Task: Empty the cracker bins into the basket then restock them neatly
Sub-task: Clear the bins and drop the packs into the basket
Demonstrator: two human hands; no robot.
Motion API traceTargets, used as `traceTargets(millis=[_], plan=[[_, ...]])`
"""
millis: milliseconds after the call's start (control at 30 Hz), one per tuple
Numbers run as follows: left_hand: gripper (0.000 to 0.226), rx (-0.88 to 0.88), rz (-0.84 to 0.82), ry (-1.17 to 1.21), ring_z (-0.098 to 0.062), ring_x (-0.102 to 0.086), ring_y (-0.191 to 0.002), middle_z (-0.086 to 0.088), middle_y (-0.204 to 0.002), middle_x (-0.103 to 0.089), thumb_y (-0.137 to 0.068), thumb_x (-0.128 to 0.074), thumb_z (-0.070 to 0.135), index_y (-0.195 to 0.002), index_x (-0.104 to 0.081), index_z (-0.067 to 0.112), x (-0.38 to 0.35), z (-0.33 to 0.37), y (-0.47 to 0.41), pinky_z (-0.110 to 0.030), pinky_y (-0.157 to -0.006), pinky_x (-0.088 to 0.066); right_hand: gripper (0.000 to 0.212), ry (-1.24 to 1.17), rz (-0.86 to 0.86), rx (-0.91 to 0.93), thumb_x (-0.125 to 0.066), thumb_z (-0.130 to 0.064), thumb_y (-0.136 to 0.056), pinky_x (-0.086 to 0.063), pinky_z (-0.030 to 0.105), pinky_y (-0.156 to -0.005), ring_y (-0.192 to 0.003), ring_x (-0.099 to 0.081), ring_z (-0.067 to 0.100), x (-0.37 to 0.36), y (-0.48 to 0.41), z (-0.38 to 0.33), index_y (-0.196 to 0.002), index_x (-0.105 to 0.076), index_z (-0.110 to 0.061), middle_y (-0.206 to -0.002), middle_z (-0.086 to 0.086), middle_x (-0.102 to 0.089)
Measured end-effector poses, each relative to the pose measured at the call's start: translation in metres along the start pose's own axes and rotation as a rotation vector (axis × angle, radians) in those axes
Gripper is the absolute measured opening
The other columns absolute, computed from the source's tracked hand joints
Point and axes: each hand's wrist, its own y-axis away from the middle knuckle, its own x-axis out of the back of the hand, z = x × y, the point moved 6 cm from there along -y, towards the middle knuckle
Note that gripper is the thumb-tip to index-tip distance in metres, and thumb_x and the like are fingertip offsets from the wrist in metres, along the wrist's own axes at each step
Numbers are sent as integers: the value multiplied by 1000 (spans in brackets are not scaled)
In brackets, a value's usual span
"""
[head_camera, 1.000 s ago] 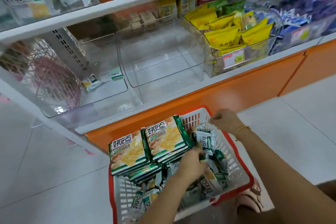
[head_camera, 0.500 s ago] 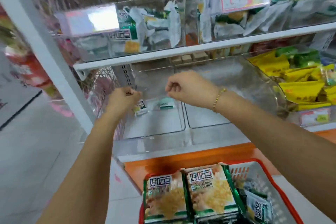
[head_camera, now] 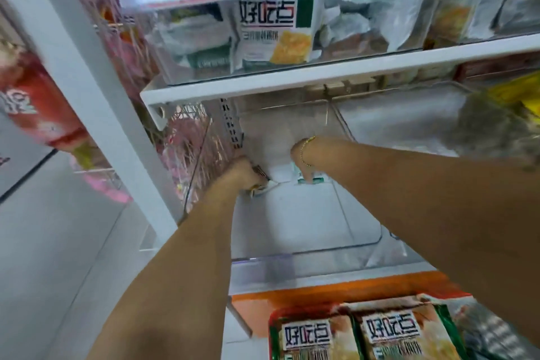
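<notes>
Where bin ends | packet in left grip | wrapper under right grip

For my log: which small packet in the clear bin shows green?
The green packet under the right hand; the white packet in the left hand shows only white and brown.

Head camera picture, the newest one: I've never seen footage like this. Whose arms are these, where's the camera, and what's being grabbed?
The camera sits on a person's head, looking down along their bare arms; there is no machine here. Both arms reach into a clear bin on a shop shelf. The left hand grips a small packet inside it; the right hand pinches a green packet beside it. Below, a red basket holds cracker packs.
</notes>
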Motion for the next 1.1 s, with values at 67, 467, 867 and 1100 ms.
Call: traceTargets(millis=[67,467,867,1100], plan=[[57,13,9,-2,-26,-56,-113,-13,-124,-59,-73,-81,26,-120,-58,0,-1,-1,2,-24,-80,-43,44,57,-40,-28,-69,-42,-80,-46,29,-60,-99,-65,25,-14,-2,-8,-117,-66,-18,-113,1,-67],[34,27,-13,404,-3,-52,-33,10,-35,-52,-75,-78,4,-66,-46,9,20,24,88,-8,-33,-34,38,-282,303,18,-68,-29,-83,-47,28,-73,-99,-62,28,34,109,-4,-114,-59,-8,-108,9,-65],[77,-272,-431,-23,-12,-59,-106,12,-113,-64,-47,-83,63,-110,-58,25,-56,41,287,-28,-87,-48,31,-1154,248,123,-77,-42,-74,-41,25,-66,-74,-55,7,-128,333,6,-89,-54,-27,-80,-13,-54],[77,-195,-773,-296,-23,-42,-127,-6,-143,-39,-78,-76,34,-140,-37,11,-208,-20,328,-29,-101,-36,43,-1181,-272,43,-72,-44,-81,-45,27,-63,-65,-46,16,-311,321,-84,-73,-39,-18,-72,3,-44]])
